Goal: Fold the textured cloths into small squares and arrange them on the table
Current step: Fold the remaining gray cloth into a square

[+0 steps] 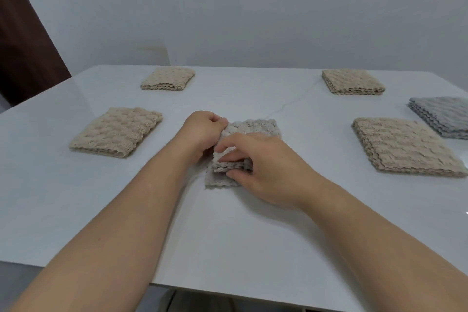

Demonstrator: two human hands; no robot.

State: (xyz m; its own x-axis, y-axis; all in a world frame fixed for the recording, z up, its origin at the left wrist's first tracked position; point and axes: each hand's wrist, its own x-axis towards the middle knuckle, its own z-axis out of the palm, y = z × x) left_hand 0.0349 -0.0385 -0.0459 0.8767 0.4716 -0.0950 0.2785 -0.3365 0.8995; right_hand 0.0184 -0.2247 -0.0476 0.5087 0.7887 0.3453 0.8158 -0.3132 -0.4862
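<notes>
Pinching the stacked near edge of a half-folded pale grey textured cloth (253, 127), the right hand (263, 167) curls round the layers, mid glossy white table (228, 240). Left hand (200, 134) grips the cloth's left edge. Flanking: near-left beige folded square (116, 132), near-right beige folded square (405, 147). Right edge: grey folded square (443, 115). Farther: far-left beige folded square (168, 78), far-right beige folded square (352, 81).

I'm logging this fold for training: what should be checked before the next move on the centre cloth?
1. Both the left hand and the right hand grip the centre cloth: ok.
2. Its near edges line up: not ok, bottom layer sticks out.
3. Bare table nearby for placing it: ok.
4. Four beige cloths and the grey cloth lie folded, apart: ok.
5. Crease under the hands: cannot tell.
</notes>
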